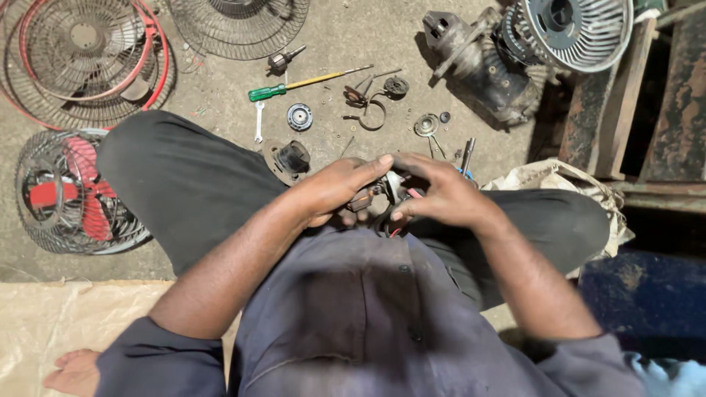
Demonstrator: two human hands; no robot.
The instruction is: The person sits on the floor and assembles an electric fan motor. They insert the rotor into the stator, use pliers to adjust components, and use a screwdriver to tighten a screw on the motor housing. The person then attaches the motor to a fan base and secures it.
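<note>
A crumpled off-white sack (pixel 559 180) lies beside the right knee; no labels, signs or screens.

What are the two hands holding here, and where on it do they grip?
Both hands, left hand and right hand, hold a small fan motor part with wires between them, fingers wrapped around its opposite sides. Exact contact points are hidden.

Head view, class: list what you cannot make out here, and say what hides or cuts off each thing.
- Motor part, head view: mostly covered by the left hand and right hand; its shape is unclear.
- Red-ringed fan guard: cut off by the top and left edges.
- Grey fan: cut off by the top edge.
- Small parts near the screwdriver: too small to identify.
- Sack: partly behind the right knee.
</note>
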